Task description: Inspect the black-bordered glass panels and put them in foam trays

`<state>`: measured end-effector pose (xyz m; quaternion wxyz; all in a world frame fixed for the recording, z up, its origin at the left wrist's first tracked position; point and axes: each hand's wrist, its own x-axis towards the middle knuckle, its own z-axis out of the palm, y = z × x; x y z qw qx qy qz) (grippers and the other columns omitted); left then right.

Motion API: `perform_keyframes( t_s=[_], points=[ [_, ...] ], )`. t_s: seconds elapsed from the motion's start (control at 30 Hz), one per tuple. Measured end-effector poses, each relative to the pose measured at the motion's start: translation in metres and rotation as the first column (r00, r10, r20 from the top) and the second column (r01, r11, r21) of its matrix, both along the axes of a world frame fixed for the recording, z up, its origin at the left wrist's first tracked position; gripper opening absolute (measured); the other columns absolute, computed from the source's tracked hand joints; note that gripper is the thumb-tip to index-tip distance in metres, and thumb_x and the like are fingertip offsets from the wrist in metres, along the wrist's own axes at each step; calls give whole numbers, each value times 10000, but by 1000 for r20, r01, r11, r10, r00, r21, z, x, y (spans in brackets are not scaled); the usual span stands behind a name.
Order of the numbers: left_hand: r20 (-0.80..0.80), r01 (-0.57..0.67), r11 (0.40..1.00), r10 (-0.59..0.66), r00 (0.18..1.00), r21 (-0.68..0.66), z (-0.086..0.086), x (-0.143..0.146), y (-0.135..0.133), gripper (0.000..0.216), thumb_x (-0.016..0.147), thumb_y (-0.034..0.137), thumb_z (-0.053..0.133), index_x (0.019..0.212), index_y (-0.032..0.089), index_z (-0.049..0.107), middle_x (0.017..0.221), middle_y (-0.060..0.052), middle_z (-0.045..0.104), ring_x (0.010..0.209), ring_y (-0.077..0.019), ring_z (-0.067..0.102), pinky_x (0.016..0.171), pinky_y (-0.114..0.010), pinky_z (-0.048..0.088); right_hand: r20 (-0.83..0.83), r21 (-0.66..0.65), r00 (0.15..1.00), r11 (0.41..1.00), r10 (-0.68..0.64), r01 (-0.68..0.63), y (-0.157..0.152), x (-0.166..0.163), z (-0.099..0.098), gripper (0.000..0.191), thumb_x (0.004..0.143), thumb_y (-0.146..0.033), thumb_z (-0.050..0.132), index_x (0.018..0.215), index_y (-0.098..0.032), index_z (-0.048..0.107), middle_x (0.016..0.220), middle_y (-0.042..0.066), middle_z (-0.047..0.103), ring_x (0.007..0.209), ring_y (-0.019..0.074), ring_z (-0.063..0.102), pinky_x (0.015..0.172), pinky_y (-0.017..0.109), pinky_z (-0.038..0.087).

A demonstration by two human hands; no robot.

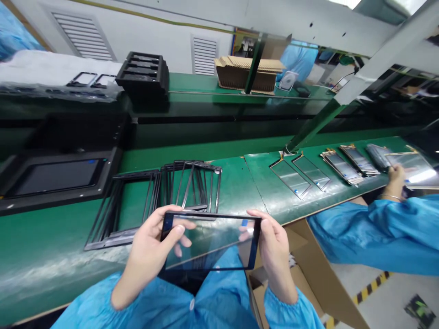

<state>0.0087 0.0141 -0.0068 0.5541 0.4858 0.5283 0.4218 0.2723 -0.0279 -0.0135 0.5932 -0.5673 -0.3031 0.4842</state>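
Note:
Between my two hands, above my lap at the table's front edge, is a clear glass touch panel with a black border (211, 242). My left hand (152, 242) grips its left end, thumb on the face and fingers behind. Its right end is pinched by my right hand (272, 237), near a small blue tab. Part of my fingers shows through the glass. Just beyond my left hand, stacks of thin black rectangular frames (118, 205) lie fanned on the green table (236, 183).
Left, a black tray (106, 176) holds a dark panel. Black trays (142, 75) and cardboard dividers (247, 73) stand on the back shelf. Glass panels (291, 178) lie to the right, near a co-worker's hand (396, 183). An open cardboard box (308, 269) is below. A post (315, 121) slants upward.

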Motion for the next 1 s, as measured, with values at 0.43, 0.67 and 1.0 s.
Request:
perform_keyframes(
  t_s=[0.43,0.67,1.0],
  points=[
    [-631,605,675,-261,731,422,29,13,33,262,1015,322,638,1124,289,874,1065,-56,875,969,-295,831,989,-437,627,217,35,974,997,64,-73,-12,-17,10,316,931,-501,792,1044,-207,821,755,88,855,667,281,848,664,344,703],
    [-538,640,706,-428,726,302,36,20,23,345,1026,278,598,1293,317,813,1092,-44,869,962,-277,828,892,-354,635,152,35,942,951,298,-307,-2,-24,14,374,928,-500,801,1194,-239,828,755,33,853,692,256,843,736,362,695],
    [185,360,917,-329,926,-173,30,9,5,506,1049,487,623,1476,217,669,1281,-183,806,958,-274,831,706,-295,670,-7,-20,974,974,226,-226,17,-16,-1,500,914,-664,741,980,-188,882,821,121,864,710,307,839,646,383,682]
  ],
)
